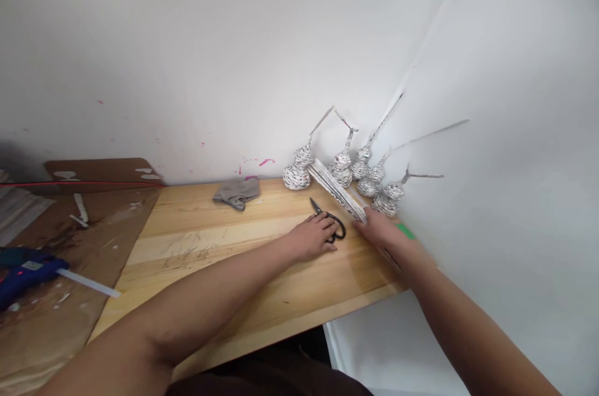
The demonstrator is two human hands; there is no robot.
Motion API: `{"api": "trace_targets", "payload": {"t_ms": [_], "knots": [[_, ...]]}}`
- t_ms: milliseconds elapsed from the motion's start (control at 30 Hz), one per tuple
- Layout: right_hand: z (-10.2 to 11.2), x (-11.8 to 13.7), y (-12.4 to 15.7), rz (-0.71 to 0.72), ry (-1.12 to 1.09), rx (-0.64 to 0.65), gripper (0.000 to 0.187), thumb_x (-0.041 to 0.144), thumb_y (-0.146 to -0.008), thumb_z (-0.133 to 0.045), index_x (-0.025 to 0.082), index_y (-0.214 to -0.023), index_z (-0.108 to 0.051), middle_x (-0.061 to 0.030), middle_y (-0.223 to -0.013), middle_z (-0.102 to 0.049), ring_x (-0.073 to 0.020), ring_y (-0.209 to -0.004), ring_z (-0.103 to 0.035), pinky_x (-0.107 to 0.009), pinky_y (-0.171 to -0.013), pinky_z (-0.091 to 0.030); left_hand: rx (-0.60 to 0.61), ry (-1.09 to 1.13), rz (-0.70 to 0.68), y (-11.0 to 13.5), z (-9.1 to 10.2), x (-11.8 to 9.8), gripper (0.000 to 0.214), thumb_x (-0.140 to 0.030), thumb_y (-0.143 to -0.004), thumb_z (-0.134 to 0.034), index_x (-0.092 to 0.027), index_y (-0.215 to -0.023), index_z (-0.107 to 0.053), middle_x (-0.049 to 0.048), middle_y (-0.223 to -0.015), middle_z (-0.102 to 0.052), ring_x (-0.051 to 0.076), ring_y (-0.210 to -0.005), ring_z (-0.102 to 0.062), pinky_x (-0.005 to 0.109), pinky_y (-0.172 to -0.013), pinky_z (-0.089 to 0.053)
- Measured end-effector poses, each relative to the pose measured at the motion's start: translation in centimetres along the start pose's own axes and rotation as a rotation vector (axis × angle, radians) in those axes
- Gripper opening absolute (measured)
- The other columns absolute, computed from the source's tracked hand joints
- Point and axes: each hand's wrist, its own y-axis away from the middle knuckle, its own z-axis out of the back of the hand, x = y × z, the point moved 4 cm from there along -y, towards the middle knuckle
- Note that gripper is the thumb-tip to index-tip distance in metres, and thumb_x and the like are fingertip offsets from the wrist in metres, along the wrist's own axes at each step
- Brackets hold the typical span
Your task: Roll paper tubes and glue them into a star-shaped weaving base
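My left hand (311, 239) lies over a pair of black-handled scissors (341, 226) on the wooden table, its fingers closing on the near handle and the blades pointing away. With my right hand (381, 231) I grip a bundle of thin rolled newspaper sticks (337, 189), held slanting up and to the left. Behind the bundle stand several woven paper gourds, among them one at the left (297, 174) and one at the right (388, 199), each with a thin paper stem on top.
A grey cloth glove (237, 193) lies near the wall. On brown cardboard (60, 346) at the left rests a blue glue gun (32, 274) with a white glue stick. A strip of green tape (404, 231) marks the right side. White walls close off the back and right.
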Motion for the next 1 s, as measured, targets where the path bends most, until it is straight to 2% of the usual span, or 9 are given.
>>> {"api": "trace_targets", "payload": {"t_ms": [133,267,367,500,633,767,867,933,1000], "knots": [[-0.5,1.6,0.2,-0.037,0.051,-0.033,0.036,0.038,-0.088,-0.049,0.01,-0.11,-0.055,-0.023,-0.106,-0.066,-0.0337,-0.098,-0.064,-0.037,-0.078,-0.046,-0.024,-0.007,0.054,4.5,0.4,0.8,0.059,-0.046,-0.091,-0.048,-0.015,-0.142,-0.042,0.0138,-0.143,-0.047,0.03,-0.139,-0.031,0.044,-0.115,-0.025],[-1.1,3.0,-0.5,-0.05,0.091,-0.078,0.031,0.03,-0.09,-0.045,0.008,-0.111,-0.053,-0.0244,-0.111,-0.063,-0.033,-0.101,-0.063,-0.038,-0.079,-0.045,0.003,0.013,0.142,7.9,0.9,1.1,0.061,-0.046,-0.091,-0.048,-0.017,-0.144,-0.04,0.0105,-0.149,-0.041,0.032,-0.142,-0.025,0.045,-0.116,-0.025],[-1.2,3.6,-1.0,-0.043,0.107,-0.091,0.031,0.031,-0.091,-0.044,0.009,-0.111,-0.053,-0.0234,-0.113,-0.062,-0.0317,-0.101,-0.062,-0.037,-0.081,-0.045,0.028,0.036,0.188,9.4,1.2,1.2,0.064,-0.048,-0.091,-0.048,-0.017,-0.145,-0.038,0.0093,-0.151,-0.038,0.031,-0.143,-0.023,0.044,-0.117,-0.024],[-1.1,4.0,-0.8,-0.02,0.125,-0.107,0.038,0.04,-0.09,-0.048,0.009,-0.113,-0.053,-0.0216,-0.115,-0.061,-0.0315,-0.103,-0.061,-0.038,-0.083,-0.045,0.002,0.049,0.2,10.7,1.4,1.1,0.065,-0.049,-0.091,-0.047,-0.021,-0.147,-0.034,0.008,-0.153,-0.035,0.03,-0.145,-0.019,0.045,-0.117,-0.024],[-1.0,4.5,0.1,-0.016,0.145,-0.142,0.043,0.046,-0.09,-0.047,0.01,-0.114,-0.054,-0.0208,-0.117,-0.058,-0.0342,-0.106,-0.057,-0.041,-0.083,-0.045,-0.01,0.051,0.2,11.9,1.8,0.6,0.065,-0.045,-0.09,-0.051,-0.022,-0.148,-0.033,0.0114,-0.155,-0.029,0.031,-0.145,-0.016,0.049,-0.116,-0.024],[-1.1,5.4,0.6,-0.042,0.155,-0.194,0.048,0.05,-0.091,-0.042,0.011,-0.117,-0.053,-0.0211,-0.121,-0.056,-0.0374,-0.114,-0.05,-0.045,-0.087,-0.042,0.002,0.051,0.242,13.5,3.3,-0.2,0.066,-0.042,-0.088,-0.056,-0.022,-0.147,-0.035,0.014,-0.157,-0.025,0.033,-0.145,-0.016,0.049,-0.115,-0.026],[-1.0,5.7,0.8,-0.07,0.143,-0.216,0.06,0.059,-0.088,-0.043,0.011,-0.123,-0.05,-0.0221,-0.123,-0.055,-0.0376,-0.116,-0.049,-0.047,-0.091,-0.039,0.006,0.045,0.288,15.4,4.5,-0.6,0.066,-0.042,-0.088,-0.055,-0.022,-0.147,-0.034,0.0132,-0.157,-0.024,0.032,-0.145,-0.016,0.049,-0.114,-0.028],[-0.4,5.3,1.3,-0.085,0.112,-0.22,0.071,0.066,-0.086,-0.042,0.01,-0.13,-0.046,-0.0235,-0.124,-0.055,-0.0372,-0.117,-0.049,-0.046,-0.092,-0.037,-0.023,0.03,0.303,16.9,5.1,-0.5,0.062,-0.043,-0.09,-0.052,-0.024,-0.146,-0.035,0.0115,-0.157,-0.024,0.031,-0.145,-0.017,0.048,-0.113,-0.03],[0.8,4.4,2.1,-0.06,0.058,-0.229,0.072,0.067,-0.087,-0.038,0.011,-0.131,-0.047,-0.0229,-0.124,-0.057,-0.0347,-0.115,-0.051,-0.043,-0.092,-0.037,-0.075,0.009,0.325,18.5,5.8,-0.4,0.061,-0.044,-0.089,-0.051,-0.024,-0.145,-0.038,0.0109,-0.156,-0.027,0.031,-0.144,-0.022,0.048,-0.112,-0.032]]}}
